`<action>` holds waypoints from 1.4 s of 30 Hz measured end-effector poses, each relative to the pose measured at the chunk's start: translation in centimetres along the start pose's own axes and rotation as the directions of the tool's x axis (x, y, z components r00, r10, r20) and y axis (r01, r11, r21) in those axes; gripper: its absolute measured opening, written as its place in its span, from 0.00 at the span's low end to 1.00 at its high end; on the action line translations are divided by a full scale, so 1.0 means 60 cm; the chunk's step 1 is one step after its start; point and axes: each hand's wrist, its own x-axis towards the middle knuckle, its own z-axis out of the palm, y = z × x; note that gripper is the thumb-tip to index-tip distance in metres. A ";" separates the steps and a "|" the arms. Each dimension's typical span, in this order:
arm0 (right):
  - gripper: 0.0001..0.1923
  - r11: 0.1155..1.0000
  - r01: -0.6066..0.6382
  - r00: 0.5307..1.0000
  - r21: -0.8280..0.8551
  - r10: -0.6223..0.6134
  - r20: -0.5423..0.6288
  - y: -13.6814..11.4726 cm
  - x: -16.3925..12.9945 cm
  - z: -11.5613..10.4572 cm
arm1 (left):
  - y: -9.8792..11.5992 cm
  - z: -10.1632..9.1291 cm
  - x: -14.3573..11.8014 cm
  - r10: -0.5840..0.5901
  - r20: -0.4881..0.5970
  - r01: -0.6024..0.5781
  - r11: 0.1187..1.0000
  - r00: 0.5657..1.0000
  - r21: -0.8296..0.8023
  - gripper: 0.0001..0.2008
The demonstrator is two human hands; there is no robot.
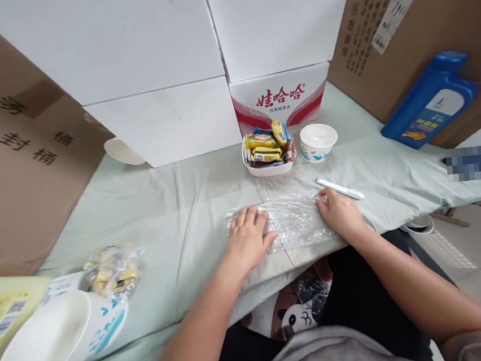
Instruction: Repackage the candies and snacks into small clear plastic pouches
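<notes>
Crinkly clear plastic wrap [291, 221] lies flat under both hands' [248, 237] spread fingers [325, 200], pressed, ungripped.

white boxes [126, 49] stacked at back, red-printed carton [280, 100] beneath the right one. snack-filled tray [268, 155] sat just beside empty paper bowl [318, 140]. white pen-like tool [339, 188] lay near. blue jug [428, 100] leaned on brown carton [420, 10]. paper cups [55, 340] lay tipped front-left.
</notes>
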 end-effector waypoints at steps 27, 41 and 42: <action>0.17 0.992 0.113 0.949 -0.048 -0.122 -0.290 0.032 -0.010 -0.006 | 0.009 0.024 -0.004 0.208 0.139 -0.201 0.978 0.968 -0.058 0.37; 0.34 0.846 0.513 0.859 -0.147 -0.506 0.084 -0.008 -0.024 0.041 | -0.113 -0.046 -0.009 -0.338 0.074 0.336 0.941 0.938 0.037 0.34; 0.34 0.847 0.510 0.860 -0.149 -0.503 0.084 -0.009 -0.025 0.040 | -0.111 -0.056 -0.013 -0.331 0.010 0.330 0.944 0.944 0.013 0.30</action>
